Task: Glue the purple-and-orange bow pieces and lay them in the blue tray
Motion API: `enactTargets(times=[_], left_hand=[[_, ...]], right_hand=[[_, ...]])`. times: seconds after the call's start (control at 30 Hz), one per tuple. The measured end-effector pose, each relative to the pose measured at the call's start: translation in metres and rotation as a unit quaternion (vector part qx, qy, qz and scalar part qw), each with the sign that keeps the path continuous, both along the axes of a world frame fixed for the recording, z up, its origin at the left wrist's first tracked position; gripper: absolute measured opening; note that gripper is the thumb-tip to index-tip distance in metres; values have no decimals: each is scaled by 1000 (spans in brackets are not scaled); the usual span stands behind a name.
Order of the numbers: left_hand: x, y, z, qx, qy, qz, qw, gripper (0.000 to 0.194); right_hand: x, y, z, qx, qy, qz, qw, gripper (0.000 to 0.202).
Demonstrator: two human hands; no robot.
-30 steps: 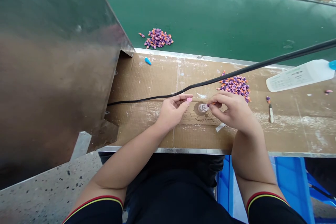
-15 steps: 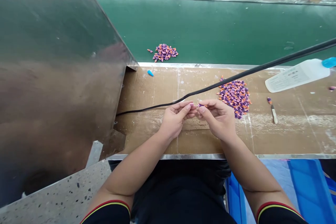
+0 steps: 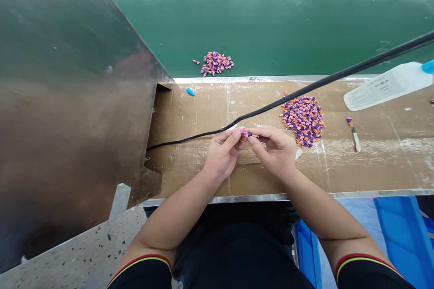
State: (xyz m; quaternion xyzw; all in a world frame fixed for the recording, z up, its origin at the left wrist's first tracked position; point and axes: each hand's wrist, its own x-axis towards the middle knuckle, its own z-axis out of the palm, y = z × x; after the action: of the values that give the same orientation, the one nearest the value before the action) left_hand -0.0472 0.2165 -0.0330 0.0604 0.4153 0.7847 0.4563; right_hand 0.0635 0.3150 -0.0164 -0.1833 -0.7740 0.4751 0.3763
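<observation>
Over the brown cardboard surface (image 3: pixel 203 113), both hands meet at the middle. My left hand (image 3: pixel 222 153) pinches a small pink piece (image 3: pixel 242 130) between thumb and fingers. A small purple and orange piece (image 3: pixel 249 134) is in the fingertips of my right hand (image 3: pixel 276 149), right beside the pink one; whether the two touch is hard to tell. A large pile of similar purple and orange pieces (image 3: pixel 303 119) lies just right of my right hand. Another, smaller pile (image 3: pixel 217 63) rests on the green belt (image 3: pixel 271 31).
A black cable (image 3: pixel 271 107) crosses above the surface. To the right lie a white bottle with a blue cap (image 3: pixel 386 86), a small blade-like tool (image 3: pixel 356 140) and a single piece (image 3: pixel 349 122). A blue cap (image 3: pixel 190 91) lies left. A metal housing (image 3: pixel 74 122) stands at the left.
The hands have drawn slightly closer, and the purple and orange piece now sits right against the left fingertips. The view has shifted a little.
</observation>
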Motion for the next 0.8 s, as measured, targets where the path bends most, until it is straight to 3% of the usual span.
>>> enactTargets(times=[0.13, 0.23, 0.6, 0.8], left_hand=[[2, 0, 4, -3, 11, 19, 1000, 33], [4, 0, 3, -6, 41, 34, 999, 33], [7, -1, -1, -14, 136, 77, 988, 29], [10, -2, -6, 0, 236, 102, 966, 22]], right_hand=[[-3, 1, -4, 107, 30, -39, 993, 15], [-5, 1, -8, 146, 60, -59, 986, 17], [-7, 0, -10, 145, 55, -64, 986, 14], [-6, -1, -10, 153, 61, -73, 984, 15]])
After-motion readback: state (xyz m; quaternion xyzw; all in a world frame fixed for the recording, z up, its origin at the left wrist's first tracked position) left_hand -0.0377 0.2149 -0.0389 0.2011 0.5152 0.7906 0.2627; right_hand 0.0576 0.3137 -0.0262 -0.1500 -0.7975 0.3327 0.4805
